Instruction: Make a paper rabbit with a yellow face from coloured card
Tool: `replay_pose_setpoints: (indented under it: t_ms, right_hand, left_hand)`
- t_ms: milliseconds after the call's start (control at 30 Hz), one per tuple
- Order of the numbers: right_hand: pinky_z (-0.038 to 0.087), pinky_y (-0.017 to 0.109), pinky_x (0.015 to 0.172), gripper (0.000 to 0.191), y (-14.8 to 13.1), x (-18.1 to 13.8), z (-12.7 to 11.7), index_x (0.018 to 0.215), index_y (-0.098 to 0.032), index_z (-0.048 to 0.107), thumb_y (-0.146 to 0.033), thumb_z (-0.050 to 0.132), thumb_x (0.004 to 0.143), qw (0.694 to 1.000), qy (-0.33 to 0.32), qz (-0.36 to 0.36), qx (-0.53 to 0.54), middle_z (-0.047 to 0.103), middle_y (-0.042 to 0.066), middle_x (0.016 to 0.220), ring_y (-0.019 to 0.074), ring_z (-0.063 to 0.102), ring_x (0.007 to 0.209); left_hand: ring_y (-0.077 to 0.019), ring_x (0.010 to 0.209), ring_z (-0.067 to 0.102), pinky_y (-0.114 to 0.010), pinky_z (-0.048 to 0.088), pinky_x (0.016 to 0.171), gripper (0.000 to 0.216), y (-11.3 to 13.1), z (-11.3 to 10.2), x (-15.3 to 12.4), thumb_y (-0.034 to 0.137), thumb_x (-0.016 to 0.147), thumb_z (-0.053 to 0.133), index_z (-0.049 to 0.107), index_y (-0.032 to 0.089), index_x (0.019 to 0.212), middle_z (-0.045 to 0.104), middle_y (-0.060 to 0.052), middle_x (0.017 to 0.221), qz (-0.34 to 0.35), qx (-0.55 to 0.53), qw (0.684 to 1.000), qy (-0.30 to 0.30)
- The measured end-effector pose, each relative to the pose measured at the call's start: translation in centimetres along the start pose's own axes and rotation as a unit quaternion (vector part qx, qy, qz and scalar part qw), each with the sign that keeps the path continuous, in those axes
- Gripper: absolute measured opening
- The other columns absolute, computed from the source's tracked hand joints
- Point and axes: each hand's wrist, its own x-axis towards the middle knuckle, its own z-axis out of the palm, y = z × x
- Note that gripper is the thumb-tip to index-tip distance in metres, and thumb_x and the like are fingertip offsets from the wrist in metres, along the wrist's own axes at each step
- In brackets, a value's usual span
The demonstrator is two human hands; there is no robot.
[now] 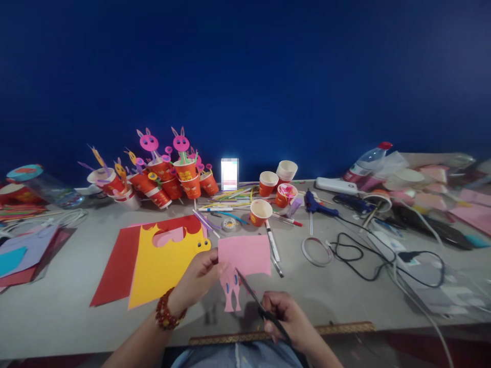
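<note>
My left hand (199, 278) pinches the left edge of a pink paper sheet (245, 254) above the table. From the sheet's lower left hangs a partly cut pair of ear shapes (230, 291) with blue inner patches. My right hand (284, 318) grips the black handles of a pair of scissors (256, 299). The blades point up and left, their tips against the paper beside the ear shapes. A yellow round face cutout (202, 246) lies just beyond my left hand, on yellow paper (159, 271) with holes cut in it.
Red paper (117, 266) lies under the yellow. Behind stand orange paper cups (190, 186) with animal figures, more cups (260, 212), and a lit phone-like screen (229, 175). Pens (272, 243), a tape roll (316, 251), a blue glue gun (320, 205) and tangled cables (358, 260) lie right.
</note>
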Motion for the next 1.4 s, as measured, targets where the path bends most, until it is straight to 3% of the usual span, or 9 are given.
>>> replay_pose_setpoints:
  t_ms: [400, 567, 733, 933, 1200, 1400]
  right_hand:
    - [0.025, 0.018, 0.037, 0.06, 0.0, 0.2, -0.3, 0.058, -0.022, 0.037, -0.061, 0.082, 0.055, 1.0, -0.009, -0.01, 0.003, 0.035, -0.012, 0.044, 0.0047, 0.034, 0.034]
    - [0.025, 0.018, 0.038, 0.059, 0.0, 0.2, -0.4, 0.057, -0.022, 0.036, -0.062, 0.08, 0.059, 0.999, -0.003, -0.023, -0.028, 0.035, -0.012, 0.043, 0.0047, 0.033, 0.035]
    - [0.028, 0.018, 0.039, 0.061, 0.7, 0.3, -0.4, 0.062, -0.022, 0.039, -0.067, 0.079, 0.056, 1.0, 0.019, 0.0, -0.01, 0.04, -0.011, 0.044, 0.006, 0.039, 0.037]
    - [0.033, 0.019, 0.044, 0.064, 0.4, 0.2, 0.0, 0.069, -0.021, 0.042, -0.075, 0.075, 0.057, 0.999, 0.005, -0.022, 0.023, 0.046, -0.007, 0.055, 0.0073, 0.044, 0.043]
    - [0.031, 0.021, 0.049, 0.062, 0.2, -0.1, 1.1, 0.072, -0.021, 0.043, -0.076, 0.069, 0.064, 0.997, -0.016, -0.076, -0.03, 0.048, -0.004, 0.061, 0.0094, 0.042, 0.052]
    - [0.029, 0.021, 0.048, 0.069, 0.2, 0.5, 2.3, 0.066, -0.022, 0.038, -0.084, 0.067, 0.056, 1.0, 0.002, -0.02, -0.019, 0.036, -0.008, 0.054, 0.0079, 0.035, 0.048]
  left_hand:
    - [-0.016, 0.07, 0.055, -0.024, 0.043, 0.066, 0.023, 0.5, -0.2, 0.3, 0.029, 0.089, 0.052, 0.071, 0.015, 0.09, 0.064, -0.003, 0.078, 0.01, 0.03, 0.999, -0.01]
    - [-0.0153, 0.064, 0.053, -0.023, 0.042, 0.062, 0.023, 0.5, -0.2, 0.4, 0.031, 0.087, 0.056, 0.07, 0.015, 0.079, 0.062, -0.002, 0.069, 0.008, 0.041, 0.999, 0.019]
    - [-0.0172, 0.066, 0.058, -0.026, 0.048, 0.066, 0.024, 0.3, 0.0, 0.3, 0.035, 0.087, 0.059, 0.073, 0.016, 0.091, 0.068, -0.004, 0.074, 0.008, 0.002, 0.999, 0.039]
    - [-0.0194, 0.081, 0.064, -0.029, 0.051, 0.077, 0.026, -1.1, 0.8, -0.4, 0.037, 0.089, 0.06, 0.071, 0.017, 0.101, 0.072, -0.007, 0.093, 0.018, -0.048, 0.986, 0.156]
    - [-0.015, 0.07, 0.065, -0.025, 0.054, 0.066, 0.027, -3.2, 2.2, -0.9, 0.041, 0.087, 0.065, 0.065, 0.018, 0.101, 0.072, -0.003, 0.088, -0.004, -0.132, 0.941, 0.311]
    - [-0.0152, 0.063, 0.065, -0.023, 0.05, 0.053, 0.033, -3.3, 2.5, -1.1, 0.047, 0.082, 0.069, 0.064, 0.019, 0.099, 0.071, -0.001, 0.08, -0.02, -0.157, 0.919, 0.361]
